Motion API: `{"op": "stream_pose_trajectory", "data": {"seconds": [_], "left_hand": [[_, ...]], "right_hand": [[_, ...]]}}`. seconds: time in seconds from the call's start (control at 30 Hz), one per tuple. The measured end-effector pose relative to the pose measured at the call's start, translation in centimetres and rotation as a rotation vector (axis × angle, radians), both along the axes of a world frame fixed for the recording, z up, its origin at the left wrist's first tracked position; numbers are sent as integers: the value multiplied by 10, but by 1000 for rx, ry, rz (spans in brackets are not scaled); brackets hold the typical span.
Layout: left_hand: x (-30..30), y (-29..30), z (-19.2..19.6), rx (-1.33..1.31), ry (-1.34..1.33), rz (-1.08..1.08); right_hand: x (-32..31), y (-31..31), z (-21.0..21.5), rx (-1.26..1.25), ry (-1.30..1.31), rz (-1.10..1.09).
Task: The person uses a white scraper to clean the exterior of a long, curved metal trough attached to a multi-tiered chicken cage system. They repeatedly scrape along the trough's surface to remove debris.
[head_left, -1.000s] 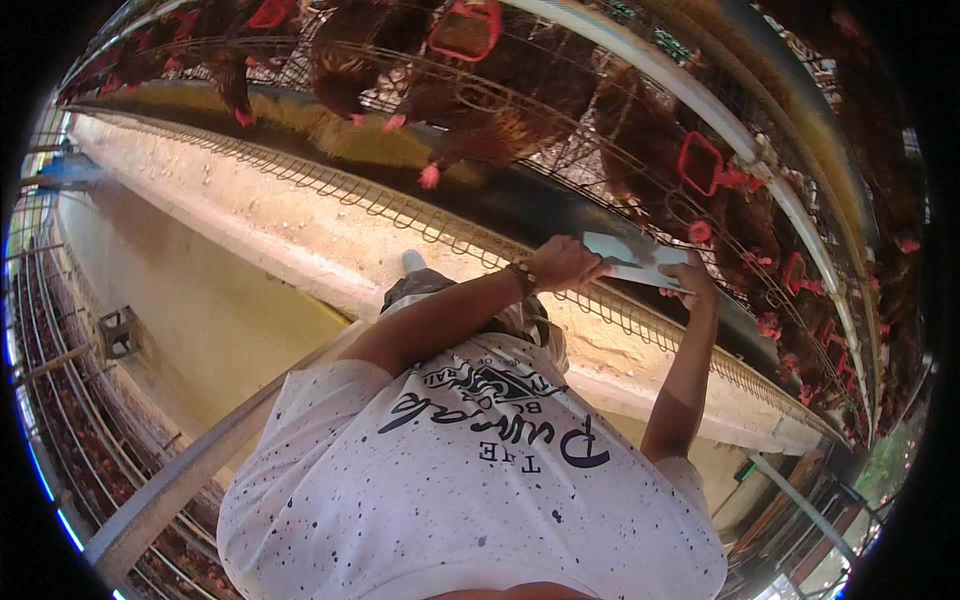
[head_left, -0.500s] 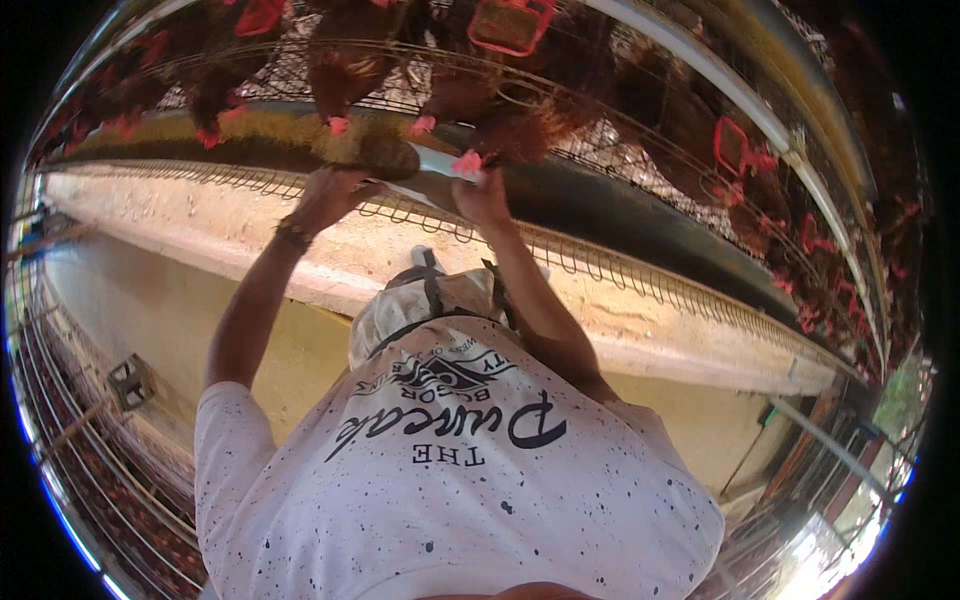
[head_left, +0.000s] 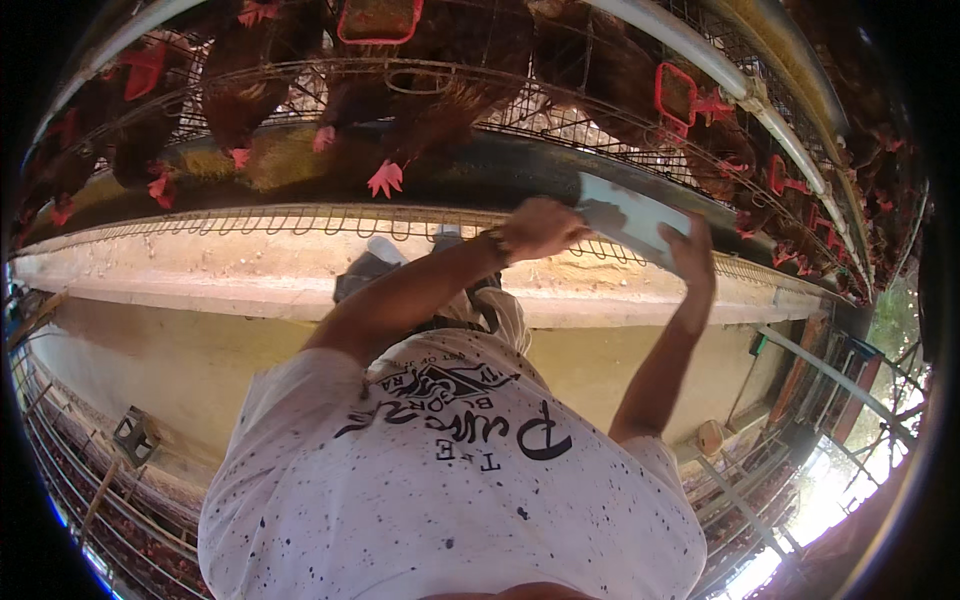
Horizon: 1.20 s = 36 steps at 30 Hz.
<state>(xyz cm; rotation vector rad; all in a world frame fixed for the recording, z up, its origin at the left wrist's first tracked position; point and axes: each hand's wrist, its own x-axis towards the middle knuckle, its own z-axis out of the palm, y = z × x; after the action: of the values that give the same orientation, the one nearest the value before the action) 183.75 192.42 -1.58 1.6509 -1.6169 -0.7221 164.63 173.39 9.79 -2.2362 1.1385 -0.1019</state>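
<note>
A pale blue-white, flat rectangular scoop-like piece (head_left: 648, 226) with a brown patch on it is held between my two hands over the dark feed trough (head_left: 480, 165). My left hand (head_left: 545, 228) is closed at its left end, the fingers bent in. At the right end my right hand (head_left: 690, 252) grips it, fingers along the edge. Part of its underside and far edge cannot be made out. Yellow-brown feed (head_left: 265, 160) lies in the trough to the left. A brown hen (head_left: 455, 110) reaches its red-combed head down over the trough, left of my hands.
Several hens stand behind the wire cage front (head_left: 560, 120), some with heads out. Red plastic frames (head_left: 676, 98) hang on the wire. A pale pipe (head_left: 690, 45) runs above. Wire loops (head_left: 300, 222) line the trough's near side, over a concrete ledge (head_left: 230, 270).
Both hands and the pale piece have moved right along the trough, and my view has shifted with them. A brown heap beside the piece earlier is no longer by it.
</note>
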Motion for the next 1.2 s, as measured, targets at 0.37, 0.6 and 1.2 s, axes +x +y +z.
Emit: {"op": "stream_pose_trajectory", "data": {"seconds": [0.37, 0.6, 1.2], "left_hand": [[59, 53, -4, 98, -245, 48], [205, 263, 23, -181, -351, 497], [385, 414, 23, 497, -33, 912]], "right_hand": [[96, 62, -39, 242, 115, 21], [211, 194, -133, -185, -253, 578], [440, 390, -151, 135, -419, 237]]}}
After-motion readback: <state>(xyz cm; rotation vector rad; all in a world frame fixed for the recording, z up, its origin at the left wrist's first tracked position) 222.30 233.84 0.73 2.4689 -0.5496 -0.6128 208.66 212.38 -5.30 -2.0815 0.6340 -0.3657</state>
